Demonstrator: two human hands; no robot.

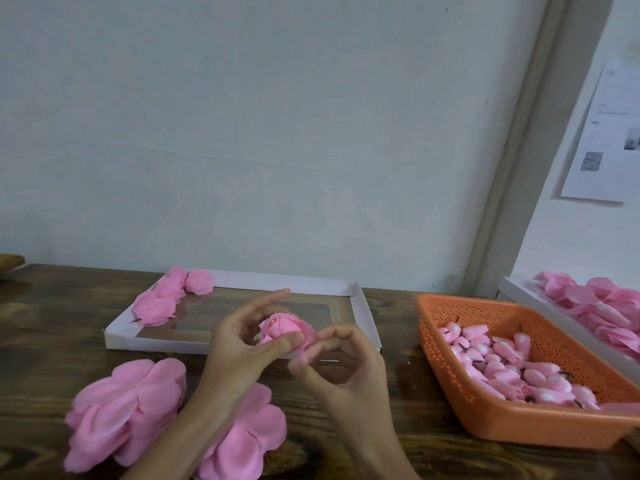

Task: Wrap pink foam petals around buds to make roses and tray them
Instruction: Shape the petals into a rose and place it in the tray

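Over the front rim of the one white cardboard tray (pixel 360 306), your left hand (pixel 242 344) keeps a curled grip on one soft foam rose (pixel 282 325). Your right hand (pixel 346 368) pinches its outer petal. On the wood-grain bench (pixel 52 323), two heaps of rounded petals lie: the left stack (pixel 128 407) at 7 o'clock, the near stack (pixel 249 434) at 6. About four finished roses (pixel 166 299) sit in the tray's 10 o'clock corner. One perforated orange basket (pixel 485 424) at 3 o'clock holds many buds (pixel 519 368).

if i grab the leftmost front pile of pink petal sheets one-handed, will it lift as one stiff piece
Probably not. The pile of petal sheets looks like thin loose layers with fanned, uneven edges, so it likely droops and sheds sheets. Being foam, it is probably light, so a push may scatter it across the table.
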